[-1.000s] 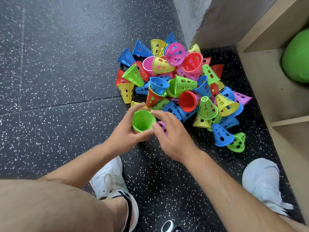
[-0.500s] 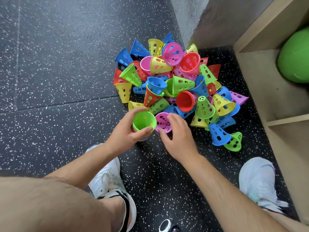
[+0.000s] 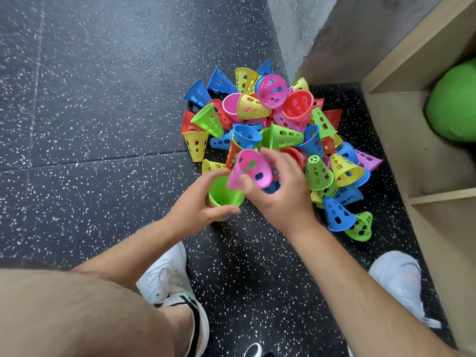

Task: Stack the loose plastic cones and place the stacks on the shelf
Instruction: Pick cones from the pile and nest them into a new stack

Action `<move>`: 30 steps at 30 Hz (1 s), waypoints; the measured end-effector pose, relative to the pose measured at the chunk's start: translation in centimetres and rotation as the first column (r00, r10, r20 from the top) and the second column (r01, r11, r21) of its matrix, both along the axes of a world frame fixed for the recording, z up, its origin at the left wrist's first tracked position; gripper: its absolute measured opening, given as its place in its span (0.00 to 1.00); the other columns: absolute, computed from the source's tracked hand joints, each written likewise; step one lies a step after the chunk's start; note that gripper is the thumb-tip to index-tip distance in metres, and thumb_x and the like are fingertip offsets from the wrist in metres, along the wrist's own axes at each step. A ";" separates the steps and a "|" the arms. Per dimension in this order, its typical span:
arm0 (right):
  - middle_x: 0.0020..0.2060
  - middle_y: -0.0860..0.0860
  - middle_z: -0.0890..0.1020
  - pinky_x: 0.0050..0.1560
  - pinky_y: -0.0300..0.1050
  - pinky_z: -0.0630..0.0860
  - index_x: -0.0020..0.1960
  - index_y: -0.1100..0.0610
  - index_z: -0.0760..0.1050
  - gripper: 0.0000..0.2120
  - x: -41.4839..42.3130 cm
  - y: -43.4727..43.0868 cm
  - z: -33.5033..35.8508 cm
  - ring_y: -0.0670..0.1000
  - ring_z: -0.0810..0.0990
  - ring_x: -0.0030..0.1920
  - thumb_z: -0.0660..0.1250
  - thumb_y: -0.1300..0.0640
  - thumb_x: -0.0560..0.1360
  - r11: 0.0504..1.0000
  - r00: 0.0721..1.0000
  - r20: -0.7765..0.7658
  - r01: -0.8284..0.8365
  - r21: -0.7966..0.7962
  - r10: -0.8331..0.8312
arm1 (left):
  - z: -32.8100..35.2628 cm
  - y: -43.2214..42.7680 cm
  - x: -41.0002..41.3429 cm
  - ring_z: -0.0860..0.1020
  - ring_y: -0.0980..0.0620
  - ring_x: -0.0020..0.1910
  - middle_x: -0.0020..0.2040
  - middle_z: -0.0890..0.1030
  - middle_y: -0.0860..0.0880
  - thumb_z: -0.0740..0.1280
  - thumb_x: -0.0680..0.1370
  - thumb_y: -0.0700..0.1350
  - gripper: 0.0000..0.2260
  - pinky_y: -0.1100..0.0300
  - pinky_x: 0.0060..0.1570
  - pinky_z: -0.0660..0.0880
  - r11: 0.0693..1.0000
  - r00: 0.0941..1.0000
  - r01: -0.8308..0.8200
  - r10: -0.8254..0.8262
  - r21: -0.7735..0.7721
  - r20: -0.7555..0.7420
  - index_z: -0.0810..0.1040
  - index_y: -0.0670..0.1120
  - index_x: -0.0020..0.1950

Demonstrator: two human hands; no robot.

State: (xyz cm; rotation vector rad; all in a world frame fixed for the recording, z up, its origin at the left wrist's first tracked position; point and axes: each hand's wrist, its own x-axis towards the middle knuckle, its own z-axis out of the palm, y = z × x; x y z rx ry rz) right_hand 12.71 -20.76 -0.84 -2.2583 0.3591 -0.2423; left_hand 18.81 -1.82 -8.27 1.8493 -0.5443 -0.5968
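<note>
The pink cone (image 3: 251, 169) is pinched in the right hand (image 3: 282, 194), thumb on its rim and fingers over its perforated wall; it is tilted, narrow tip up and to the left, wide mouth down and to the right, just above and touching the edge of the green cone (image 3: 224, 194). That green cone sits mouth-up as the top of a short stack, wrapped by the left hand (image 3: 199, 205), whose thumb and fingers close round its sides; what lies lower in the stack is mostly hidden. Just beyond both hands the pile of loose cones (image 3: 280, 130) in blue, yellow, red, green and pink lies on the black speckled floor (image 3: 103, 99), reaching toward the corner where the grey wall (image 3: 304, 29) meets the wooden shelf (image 3: 401, 130). A green ball (image 3: 456, 104) rests in the shelf's upper compartment. Two white shoes (image 3: 170, 276) stand on the floor nearest the camera.
</note>
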 end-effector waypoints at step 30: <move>0.60 0.60 0.74 0.51 0.59 0.76 0.54 0.57 0.77 0.09 8.9 1.3 -6.3 0.62 0.71 0.59 0.69 0.64 0.74 0.604 0.781 -0.332 -0.621 -0.500 0.528 | -0.4 1.9 -0.2 0.80 0.60 0.57 0.57 0.81 0.60 0.79 0.64 0.60 0.33 0.68 0.56 0.74 0.974 0.958 -0.227 0.219 -0.023 -0.186 0.71 0.60 0.66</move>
